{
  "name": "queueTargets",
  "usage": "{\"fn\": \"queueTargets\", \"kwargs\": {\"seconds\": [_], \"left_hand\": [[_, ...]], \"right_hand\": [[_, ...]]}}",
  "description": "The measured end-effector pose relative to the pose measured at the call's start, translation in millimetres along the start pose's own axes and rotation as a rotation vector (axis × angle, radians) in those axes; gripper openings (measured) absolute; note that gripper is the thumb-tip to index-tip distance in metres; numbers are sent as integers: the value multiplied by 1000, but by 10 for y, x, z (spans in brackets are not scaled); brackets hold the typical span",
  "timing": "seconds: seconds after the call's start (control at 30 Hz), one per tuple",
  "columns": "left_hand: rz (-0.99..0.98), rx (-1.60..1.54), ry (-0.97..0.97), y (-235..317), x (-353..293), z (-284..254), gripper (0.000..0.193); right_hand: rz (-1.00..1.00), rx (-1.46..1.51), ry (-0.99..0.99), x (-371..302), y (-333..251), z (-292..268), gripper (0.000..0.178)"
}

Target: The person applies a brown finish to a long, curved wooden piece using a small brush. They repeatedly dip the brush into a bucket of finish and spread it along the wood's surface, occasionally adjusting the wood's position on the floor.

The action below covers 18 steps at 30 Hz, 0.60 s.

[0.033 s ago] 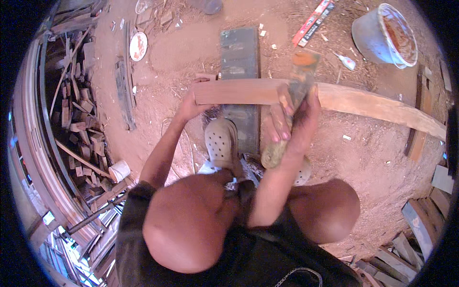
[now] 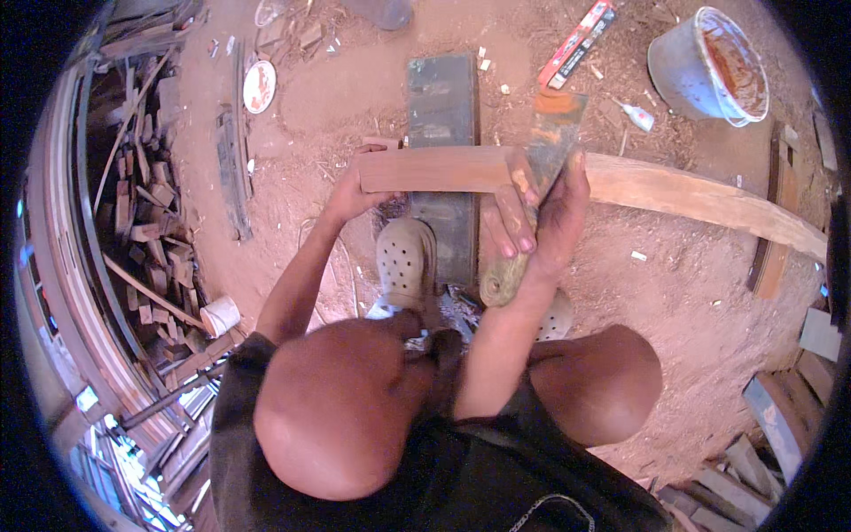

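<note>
A long plank (image 2: 443,168) of reddish-brown wood lies crosswise before me, with a paler stretch toward its right end. My left hand (image 2: 356,188) is closed around its left end. Above the plank, my right hand (image 2: 554,213) grips a putty knife (image 2: 556,137) by its worn wooden handle, the blade pointing away from me. Orange paste is smeared near the blade's tip, and some marks my fingers. Beneath the plank's left part is a dark, flat board (image 2: 441,97) running away from my feet.
A bucket (image 2: 700,75) with reddish-brown residue stands far right, near a small white bottle (image 2: 637,116) and a red-and-black box (image 2: 576,44). A white lid (image 2: 259,87) lies far left. Cut wood pieces (image 2: 146,222) pile at left. Another timber (image 2: 771,253) underlies the plank's right part.
My right hand and the putty knife have shifted very slightly left. My left hand keeps its hold on the plank's end.
</note>
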State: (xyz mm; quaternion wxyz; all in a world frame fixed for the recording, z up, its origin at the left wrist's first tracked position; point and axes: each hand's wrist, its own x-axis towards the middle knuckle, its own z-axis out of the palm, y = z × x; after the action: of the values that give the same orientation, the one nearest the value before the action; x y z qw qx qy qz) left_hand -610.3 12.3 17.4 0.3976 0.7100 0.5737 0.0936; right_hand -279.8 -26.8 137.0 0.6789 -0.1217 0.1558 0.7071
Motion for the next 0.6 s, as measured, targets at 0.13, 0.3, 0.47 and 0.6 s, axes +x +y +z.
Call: {"fn": "queueTargets", "kwargs": {"seconds": [0.13,0.3,0.47,0.6], "left_hand": [[-63,-108,-16,-244,15,-44,76],[21,-74,13,449,106,46,74],[96,-43,90,-166,53,106,76],[106,22,76,-285,195,258,83]], "right_hand": [[-48,279,-253,-48,-67,-31,37],[-80,332,-225,-129,-339,-139,40],[-173,-186,255,-284,-290,-373,46],[-255,-433,403,-397,-182,-503,40]]}}
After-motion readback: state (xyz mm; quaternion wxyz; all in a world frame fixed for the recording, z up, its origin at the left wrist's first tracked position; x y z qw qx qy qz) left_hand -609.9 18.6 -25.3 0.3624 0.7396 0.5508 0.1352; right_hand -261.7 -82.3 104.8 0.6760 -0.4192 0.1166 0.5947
